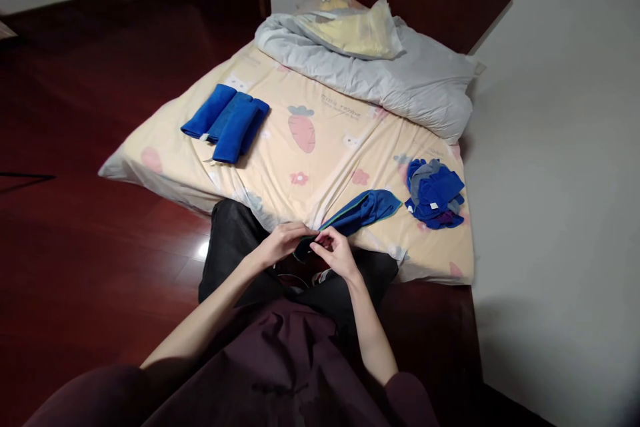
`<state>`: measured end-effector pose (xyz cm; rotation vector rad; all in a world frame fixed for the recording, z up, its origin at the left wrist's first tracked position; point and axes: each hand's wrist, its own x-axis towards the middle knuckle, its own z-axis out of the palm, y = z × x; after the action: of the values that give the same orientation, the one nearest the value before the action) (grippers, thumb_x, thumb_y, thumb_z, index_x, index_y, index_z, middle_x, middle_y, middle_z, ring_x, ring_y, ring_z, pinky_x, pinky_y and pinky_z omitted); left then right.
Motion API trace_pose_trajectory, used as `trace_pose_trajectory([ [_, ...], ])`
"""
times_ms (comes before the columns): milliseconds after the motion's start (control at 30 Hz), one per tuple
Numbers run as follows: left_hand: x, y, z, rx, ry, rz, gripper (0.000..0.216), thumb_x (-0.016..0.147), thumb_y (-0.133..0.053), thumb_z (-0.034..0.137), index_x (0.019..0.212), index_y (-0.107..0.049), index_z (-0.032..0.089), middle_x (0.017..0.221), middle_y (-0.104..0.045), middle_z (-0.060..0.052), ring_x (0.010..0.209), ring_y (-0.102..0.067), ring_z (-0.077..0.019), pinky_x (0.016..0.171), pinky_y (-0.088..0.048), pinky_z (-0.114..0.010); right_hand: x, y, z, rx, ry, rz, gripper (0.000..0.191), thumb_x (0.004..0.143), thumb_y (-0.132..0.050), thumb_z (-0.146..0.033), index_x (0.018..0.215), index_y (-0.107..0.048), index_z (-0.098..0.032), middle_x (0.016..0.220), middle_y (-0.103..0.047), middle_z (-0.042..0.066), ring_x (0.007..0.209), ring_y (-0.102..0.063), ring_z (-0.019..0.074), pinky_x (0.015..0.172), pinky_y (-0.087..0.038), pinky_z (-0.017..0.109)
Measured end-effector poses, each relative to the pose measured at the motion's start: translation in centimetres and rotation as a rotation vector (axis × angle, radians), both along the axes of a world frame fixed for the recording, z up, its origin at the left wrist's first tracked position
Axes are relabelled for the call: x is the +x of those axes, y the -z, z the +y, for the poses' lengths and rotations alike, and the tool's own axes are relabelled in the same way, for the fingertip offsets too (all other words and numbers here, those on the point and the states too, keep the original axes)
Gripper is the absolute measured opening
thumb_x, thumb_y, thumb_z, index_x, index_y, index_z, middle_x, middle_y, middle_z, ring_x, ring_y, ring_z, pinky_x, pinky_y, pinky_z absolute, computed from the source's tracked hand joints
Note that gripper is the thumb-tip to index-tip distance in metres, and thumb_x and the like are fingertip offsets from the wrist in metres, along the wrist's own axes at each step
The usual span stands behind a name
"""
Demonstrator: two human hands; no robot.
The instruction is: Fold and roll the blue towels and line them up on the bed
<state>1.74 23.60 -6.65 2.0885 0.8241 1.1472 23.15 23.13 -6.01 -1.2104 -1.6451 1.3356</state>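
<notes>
Blue cloth (357, 213) pinched at its near end between left hand (283, 245) and right hand (337, 255), fingertips of both pressed together on the hem. Exact grip possibly thumb against forefinger, partly hidden by knuckles. Trails away from the fingers, up and to the right across the mattress (320, 167), far end lying near a loose heap of cloths (434, 193). Beyond the fingers to the left, well apart: folded blue cloths (227, 121) side by side.

Risks, as judged: thin pinch slipping off the hem, near end dropping over the mattress edge onto the lap. Far end dragging into the heap on a sideways pull. Limp fabric bunching, edges misaligning.
</notes>
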Motion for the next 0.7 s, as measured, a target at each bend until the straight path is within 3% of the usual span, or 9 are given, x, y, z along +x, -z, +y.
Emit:
trace_pose_trajectory([
  [133, 0.0, -3.9, 1.9, -0.006, 0.085, -0.048, 0.030, 0.103, -0.050, 0.020, 0.117, -0.077, 0.019, 0.105, -0.078, -0.013, 0.096, -0.075, -0.0191, 0.085, -0.059, -0.028, 0.7, -3.0, 2.0, 0.235, 0.126, -0.127, 0.031, 0.080, -0.076, -0.030, 0.108, -0.064, -0.024, 0.103, -0.062, 0.003, 0.089, -0.057, 0.0183, 0.081, -0.050, 0.031],
  [200, 0.4, -5.9, 3.0, 0.020, 0.065, -0.103, 0.029, 0.103, -0.051, 0.023, 0.112, -0.078, 0.019, 0.103, -0.078, -0.012, 0.096, -0.075, -0.0194, 0.085, -0.059, -0.029, 1.1, -4.7, 3.6, 0.372, 0.020, -0.221, 0.032, 0.082, -0.073, -0.026, 0.113, -0.067, -0.025, 0.119, -0.063, 0.006, 0.108, -0.058, 0.0226, 0.095, -0.048, 0.036],
  [267, 0.7, -7.9, 4.1, 0.057, -0.015, -0.161, 0.028, 0.102, -0.053, 0.026, 0.106, -0.079, 0.018, 0.099, -0.079, -0.011, 0.092, -0.075, -0.0194, 0.083, -0.060, -0.031, 1.5, -5.9, 5.6, 0.437, -0.115, -0.295, 0.026, 0.083, -0.069, -0.022, 0.109, -0.070, -0.024, 0.120, -0.066, 0.007, 0.117, -0.057, 0.0251, 0.103, -0.045, 0.038],
  [400, 0.2, -12.3, 6.0, 0.123, -0.232, -0.245, 0.026, 0.099, -0.059, 0.034, 0.097, -0.079, 0.017, 0.092, -0.078, -0.009, 0.084, -0.073, -0.0183, 0.076, -0.057, -0.029, 2.9, -6.7, 9.0, 0.365, -0.177, -0.371, 0.010, 0.080, -0.065, -0.025, 0.087, -0.069, -0.019, 0.085, -0.065, 0.001, 0.084, -0.059, 0.0202, 0.080, -0.048, 0.031],
  [467, -0.7, -14.8, 6.9, 0.168, -0.307, -0.257, 0.029, 0.098, -0.061, 0.039, 0.095, -0.078, 0.016, 0.089, -0.077, -0.008, 0.082, -0.072, -0.0177, 0.073, -0.056, -0.027, 3.9, -6.9, 9.9, 0.314, -0.151, -0.388, 0.015, 0.081, -0.066, -0.033, 0.083, -0.068, -0.018, 0.074, -0.059, -0.002, 0.072, -0.053, 0.0161, 0.069, -0.043, 0.027],
  [700, -5.8, -22.8, 9.8, 0.420, -0.555, -0.340, 0.047, 0.096, -0.061, 0.064, 0.094, -0.078, 0.021, 0.082, -0.072, -0.001, 0.064, -0.057, -0.0109, 0.058, -0.044, -0.028, 7.0, -8.7, 9.8, 0.098, -0.159, -0.294, 0.041, 0.069, -0.082, -0.051, 0.083, -0.069, -0.016, 0.075, -0.060, -0.002, 0.068, -0.050, 0.0133, 0.063, -0.042, 0.025],
])
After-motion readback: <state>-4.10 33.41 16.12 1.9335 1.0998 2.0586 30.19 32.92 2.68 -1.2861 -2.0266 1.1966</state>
